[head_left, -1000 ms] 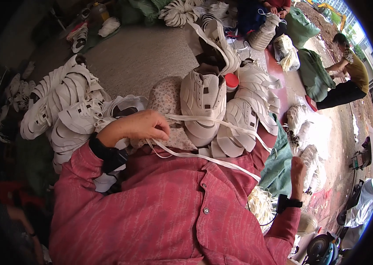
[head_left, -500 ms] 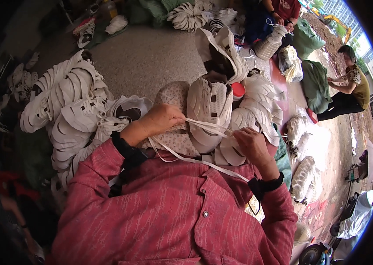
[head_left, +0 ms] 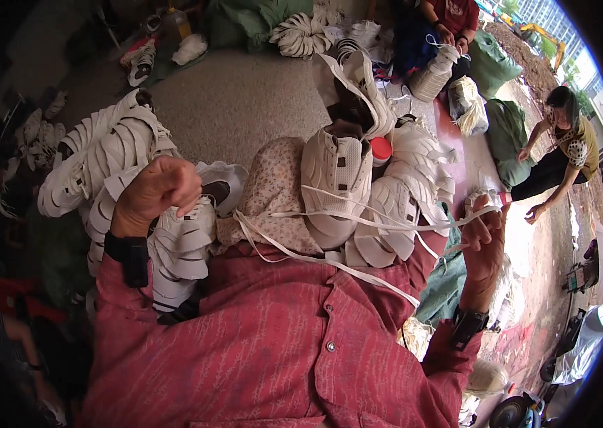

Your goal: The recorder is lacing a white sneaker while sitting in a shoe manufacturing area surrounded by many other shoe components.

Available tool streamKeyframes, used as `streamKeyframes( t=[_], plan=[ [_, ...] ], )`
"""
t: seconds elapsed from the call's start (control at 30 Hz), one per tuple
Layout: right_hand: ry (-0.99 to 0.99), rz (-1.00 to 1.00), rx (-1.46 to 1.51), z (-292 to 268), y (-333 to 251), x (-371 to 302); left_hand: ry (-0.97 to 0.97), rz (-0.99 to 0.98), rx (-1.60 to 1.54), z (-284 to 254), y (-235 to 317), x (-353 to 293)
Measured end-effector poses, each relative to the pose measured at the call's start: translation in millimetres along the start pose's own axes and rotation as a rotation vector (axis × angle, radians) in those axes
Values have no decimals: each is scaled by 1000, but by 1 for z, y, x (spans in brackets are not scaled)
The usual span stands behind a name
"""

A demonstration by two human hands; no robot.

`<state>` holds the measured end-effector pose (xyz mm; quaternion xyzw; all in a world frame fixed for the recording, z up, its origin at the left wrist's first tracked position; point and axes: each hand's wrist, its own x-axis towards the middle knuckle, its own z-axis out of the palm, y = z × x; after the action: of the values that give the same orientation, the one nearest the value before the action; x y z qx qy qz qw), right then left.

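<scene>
A white lace-up shoe upper [head_left: 333, 178] lies toe toward me on my lap, on a flowered cloth [head_left: 273, 171]. To its right, my right hand [head_left: 483, 239] is closed on white shoelaces [head_left: 415, 227], which stretch from it across the upper. Another length of lace droops over my shirt front. My left hand [head_left: 159, 191] is raised well left of the upper, its fingers curled, with no lace seen running to it. It hovers over a pile of nested white uppers [head_left: 180, 239].
More nested uppers [head_left: 422, 157] lean at the right, beside a red-lidded jar [head_left: 380, 150]. A long stack of uppers [head_left: 105, 146] lies at the left. Green sacks [head_left: 508, 135] stand at the far right near a crouching person [head_left: 565, 143]. Another person [head_left: 451, 32] handles uppers beyond.
My hands have moved wide apart, the left one up-left and away from the laces, the right one rightward, drawing them out. The crouching person at the right has shifted their arms.
</scene>
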<state>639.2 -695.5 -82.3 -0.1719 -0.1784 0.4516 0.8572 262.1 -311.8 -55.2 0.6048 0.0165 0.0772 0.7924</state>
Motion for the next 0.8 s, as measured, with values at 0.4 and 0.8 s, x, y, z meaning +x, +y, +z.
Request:
streamKeyframes(
  t=[0.4, 0.8],
  plan=[
    [-424, -218, -1761, 122, 88, 19, -266, 219, 265, 134, -34, 123],
    [93, 348, -1180, 27, 5, -6, -49, 99, -440, 32, 6, 47]
  ],
)
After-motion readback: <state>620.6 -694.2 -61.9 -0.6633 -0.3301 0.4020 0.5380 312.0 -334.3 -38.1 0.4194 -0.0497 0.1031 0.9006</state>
